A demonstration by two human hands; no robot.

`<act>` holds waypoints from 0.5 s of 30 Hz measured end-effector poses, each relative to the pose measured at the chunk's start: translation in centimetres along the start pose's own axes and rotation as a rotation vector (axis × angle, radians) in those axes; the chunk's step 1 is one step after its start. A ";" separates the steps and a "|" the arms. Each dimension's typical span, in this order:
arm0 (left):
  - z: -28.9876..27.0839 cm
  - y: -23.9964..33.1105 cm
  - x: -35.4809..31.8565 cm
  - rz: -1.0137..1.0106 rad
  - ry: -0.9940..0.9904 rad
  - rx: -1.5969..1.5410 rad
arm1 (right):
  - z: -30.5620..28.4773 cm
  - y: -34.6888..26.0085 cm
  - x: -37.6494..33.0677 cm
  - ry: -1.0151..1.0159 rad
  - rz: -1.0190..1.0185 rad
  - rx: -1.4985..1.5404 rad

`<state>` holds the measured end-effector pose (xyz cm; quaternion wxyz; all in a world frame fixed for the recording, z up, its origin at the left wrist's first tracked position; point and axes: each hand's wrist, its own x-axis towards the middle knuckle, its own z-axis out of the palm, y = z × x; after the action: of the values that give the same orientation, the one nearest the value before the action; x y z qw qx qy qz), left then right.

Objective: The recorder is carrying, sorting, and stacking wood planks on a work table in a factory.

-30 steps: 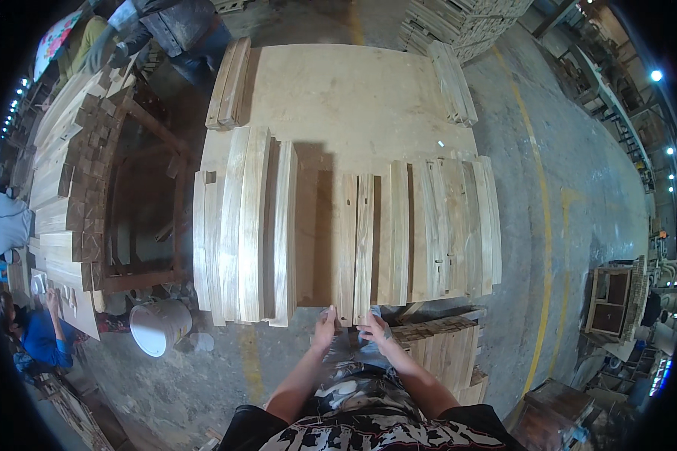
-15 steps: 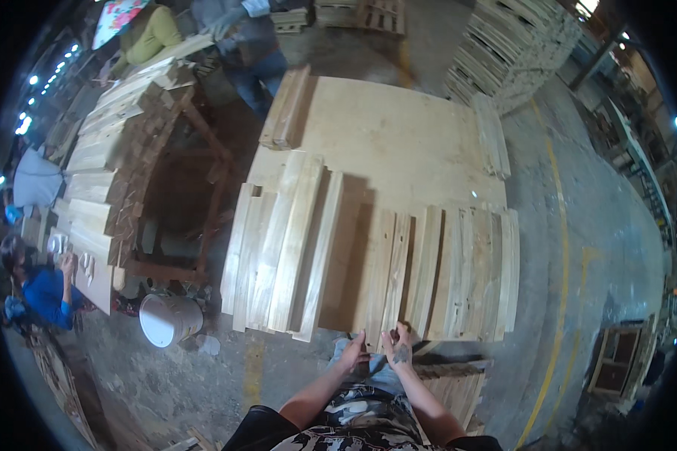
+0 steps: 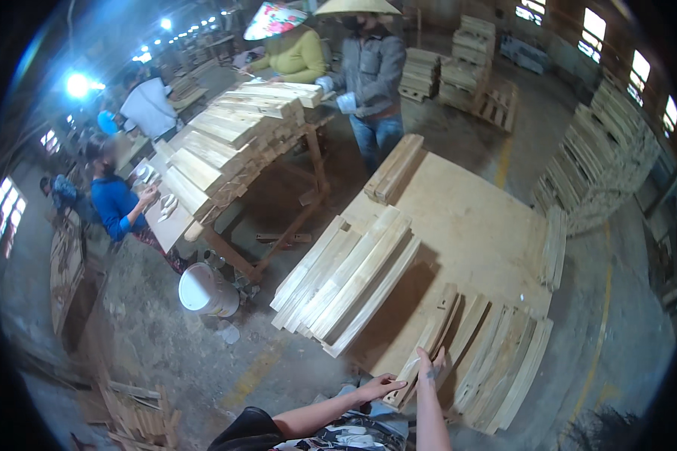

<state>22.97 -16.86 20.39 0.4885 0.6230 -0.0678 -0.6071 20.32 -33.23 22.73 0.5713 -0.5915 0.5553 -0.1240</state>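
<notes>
My left hand (image 3: 382,388) is closed on the near end of a pale wooden slat (image 3: 432,332) at the front edge of the table. Further along the same slat, my right hand (image 3: 430,367) grips its right side; a second slat lies close against it, and I cannot tell whether that one is held too. To the right, more slats (image 3: 496,361) lie side by side, some with small dark holes or knots. Left of my hands a thicker group of planks (image 3: 346,278) rests on the plywood tabletop (image 3: 474,203).
Two short planks (image 3: 396,169) lie at the table's far left corner, with a small stack (image 3: 554,248) at its right edge. A loaded plank bench (image 3: 226,143) stands left, with several people around it. A white bucket (image 3: 207,289) sits on the floor; tall wood stacks (image 3: 598,150) stand right.
The view has swung up and to the left, bringing the people and the bench further into sight. Both my hands stay at the slat's near end, the right now further along it.
</notes>
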 end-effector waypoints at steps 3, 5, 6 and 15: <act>1.3 3.0 -0.6 0.186 0.002 -0.279 | -0.9 -1.5 -1.2 -0.241 0.002 0.402; 1.7 6.4 -1.7 0.199 0.029 -0.272 | -1.4 -4.2 -2.4 -0.302 -0.018 0.411; 1.8 7.4 -2.1 0.325 0.072 -0.324 | -1.3 -5.4 -2.9 -0.380 -0.103 0.486; -5.5 12.4 -12.9 0.779 0.549 -0.525 | -3.3 -14.7 -4.7 -0.805 -0.714 0.298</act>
<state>30.48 -11.59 36.70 0.8163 0.5444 -0.0096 -0.1930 23.66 -35.15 38.01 0.7383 -0.6563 0.0348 -0.1513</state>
